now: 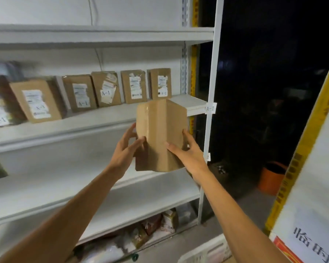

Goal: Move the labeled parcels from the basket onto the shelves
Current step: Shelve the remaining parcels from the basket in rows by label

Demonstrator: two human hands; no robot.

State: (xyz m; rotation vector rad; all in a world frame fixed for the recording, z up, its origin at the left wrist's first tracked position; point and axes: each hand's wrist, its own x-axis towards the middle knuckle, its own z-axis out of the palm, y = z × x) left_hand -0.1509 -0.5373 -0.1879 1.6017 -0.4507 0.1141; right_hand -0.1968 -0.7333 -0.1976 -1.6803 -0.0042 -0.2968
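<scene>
Our left grip (127,147) and right grip (180,150) both clasp 1 cardboard box (160,133) mid-frame; at least 5 labeled parcels (134,86) line the shelf (103,118) above-left.

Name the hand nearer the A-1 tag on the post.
Right. The right hand grips the box at its right edge, below-left of the tag; the left hand grips the left edge.

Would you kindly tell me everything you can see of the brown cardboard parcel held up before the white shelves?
The brown cardboard parcel is an upright box, one corner towards the camera, glossy tape on its left face, no label visible. The left hand grips its left side, the right hand its right, aloft before the white shelf tagged A-1.
</scene>
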